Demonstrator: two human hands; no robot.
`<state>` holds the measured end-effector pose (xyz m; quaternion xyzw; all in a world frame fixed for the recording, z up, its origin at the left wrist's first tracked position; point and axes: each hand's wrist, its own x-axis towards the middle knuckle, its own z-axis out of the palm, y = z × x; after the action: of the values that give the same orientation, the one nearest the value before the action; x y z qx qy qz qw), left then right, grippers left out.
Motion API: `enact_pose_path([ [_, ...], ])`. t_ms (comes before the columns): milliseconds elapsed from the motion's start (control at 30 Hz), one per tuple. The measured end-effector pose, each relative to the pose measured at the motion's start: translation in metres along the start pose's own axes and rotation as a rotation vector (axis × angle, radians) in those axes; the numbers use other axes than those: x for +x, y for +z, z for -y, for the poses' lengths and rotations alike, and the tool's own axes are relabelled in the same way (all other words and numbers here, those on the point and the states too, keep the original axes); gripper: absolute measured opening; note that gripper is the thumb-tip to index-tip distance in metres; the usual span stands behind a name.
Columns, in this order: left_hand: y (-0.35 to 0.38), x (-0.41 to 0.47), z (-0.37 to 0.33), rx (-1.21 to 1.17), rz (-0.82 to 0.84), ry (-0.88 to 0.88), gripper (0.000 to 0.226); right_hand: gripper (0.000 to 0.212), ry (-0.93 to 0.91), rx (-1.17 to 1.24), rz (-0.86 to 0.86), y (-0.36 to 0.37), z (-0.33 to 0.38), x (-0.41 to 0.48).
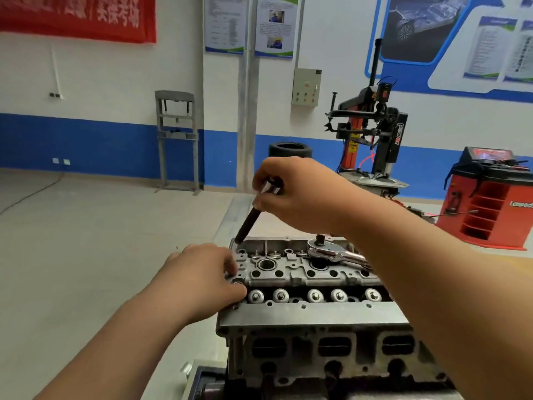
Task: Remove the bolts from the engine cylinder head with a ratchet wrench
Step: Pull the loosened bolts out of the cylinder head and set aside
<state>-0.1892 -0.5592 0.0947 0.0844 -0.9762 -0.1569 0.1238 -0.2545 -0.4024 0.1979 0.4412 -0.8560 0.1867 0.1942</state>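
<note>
- A person is working over an engine cylinder head [288, 313] on a stand; it is filling the lower middle of the view.
- The ratchet wrench [331, 252] is lying idle across the head's far right side.
- The right hand [300, 194] is clamping its fingers around the silver top of a long dark bolt [248, 223], tilted, with its tip at the far left corner, probably lifting out.
- The left hand [202, 278] is resting bent fingers on the head's left end; any pinch is unclear.
- Remaining bolts are not countable.
</note>
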Motion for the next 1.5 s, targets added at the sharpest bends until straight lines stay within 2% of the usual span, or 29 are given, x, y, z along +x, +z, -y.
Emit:
enact_pose_path([
  [67, -0.005, 0.007, -0.022, 0.278, 0.023, -0.029, 0.034, 0.009, 0.070, 0.086, -0.082, -0.005, -0.017, -0.012],
  [167, -0.007, 0.012, -0.042, 0.508, 0.073, -0.047, 0.031, 0.008, 0.180, 0.190, -0.165, -0.008, -0.045, -0.036],
  [233, -0.008, 0.013, -0.048, 0.596, 0.103, -0.049, 0.023, 0.007, 0.259, 0.250, -0.216, -0.012, -0.062, -0.053],
  [367, -0.008, 0.013, -0.058, 0.707, 0.136, 0.010, 0.012, 0.001, 0.405, 0.521, -0.294, -0.018, -0.084, -0.078],
  [500, -0.011, 0.009, -0.065, 0.822, 0.099, 0.137, 0.015, 0.006, 0.475, 0.566, -0.332, -0.023, -0.100, -0.094],
  [600, -0.018, 0.009, -0.065, 0.803, 0.142, 0.070, 0.029, 0.008, 0.515, 0.601, -0.380, -0.026, -0.109, -0.104],
  [700, -0.019, 0.010, -0.071, 0.725, 0.100, 0.040, 0.016, 0.010, 0.567, 0.634, -0.456, -0.031, -0.120, -0.110],
  [767, -0.010, 0.013, -0.086, 0.552, 0.020, 0.132, 0.024, 0.012, 0.629, 0.677, -0.508, -0.032, -0.128, -0.113],
  [867, 0.016, 0.029, -0.120, 0.326, -0.042, 0.407, 0.043, 0.017, 0.734, 0.742, -0.571, -0.030, -0.141, -0.120],
  [933, 0.033, 0.043, -0.140, 0.296, 0.004, 0.513, 0.048, 0.021, 0.799, 0.804, -0.606, -0.029, -0.150, -0.127],
  [1067, 0.047, 0.068, -0.153, 0.409, 0.091, 0.564, 0.037, 0.023, 0.896, 0.938, -0.643, -0.034, -0.168, -0.143],
  [1233, 0.049, 0.076, -0.145, 0.425, -0.144, 0.565, 0.041, 0.025, 0.863, 0.841, -0.706, -0.040, -0.180, -0.153],
  [1367, 0.053, 0.078, -0.142, 0.380, -0.138, 0.433, 0.042, 0.028, 0.780, 0.730, -0.804, -0.043, -0.179, -0.153],
  [1433, 0.051, 0.079, -0.144, 0.343, -0.094, 0.398, 0.041, 0.027, 0.711, 0.545, -0.743, -0.045, -0.174, -0.153],
  [1500, 0.050, 0.079, -0.148, 0.357, -0.080, 0.431, 0.042, 0.022, 0.656, 0.272, -0.599, -0.045, -0.171, -0.154],
])
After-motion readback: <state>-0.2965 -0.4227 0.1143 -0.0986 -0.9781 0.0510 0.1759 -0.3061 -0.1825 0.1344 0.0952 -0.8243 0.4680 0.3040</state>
